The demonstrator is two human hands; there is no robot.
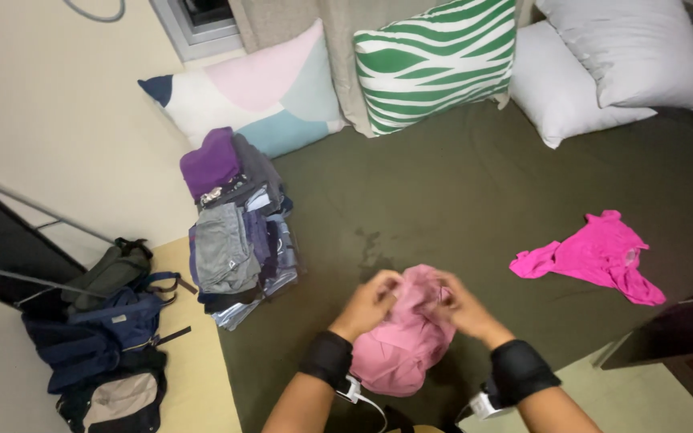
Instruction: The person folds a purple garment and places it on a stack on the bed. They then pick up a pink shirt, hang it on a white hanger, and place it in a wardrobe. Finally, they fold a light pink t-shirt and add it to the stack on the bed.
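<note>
Item in hand: a light pink garment [404, 341], bunched and rounded, being held over the near edge of the dark olive bedsheet [459, 192]. The left hand [369, 305] is gripping its upper left fold with fingers curled into the cloth; the right hand [463, 307] is pinching the upper right fold likewise. Both hands are closed on the fabric, close together, each wrist wearing a black band [329, 358] with a small white device and cable beneath.

Handling note: the cloth is soft and is collapsing on itself, so, as a judgement, it is calling for a grip on true seams or edges rather than loose bulk, hands drawing apart evenly, and the flat sheet being used for support.

Surface: the bedsheet is lying mostly flat, showing a faint darker mark near its middle. A bright magenta top [595, 256] is lying crumpled well apart to the right. A stack of folded clothes [238, 232], purple, grey and blue, is sitting at the left edge.

Room: a pastel patchwork cushion [258, 92], a green-and-white striped cushion [435, 60] and two white pillows [603, 68] are leaning along the far side. Dark backpacks [110, 337] are slumping on the pale floor by the cream wall, beside a black metal-framed panel [10, 248].
</note>
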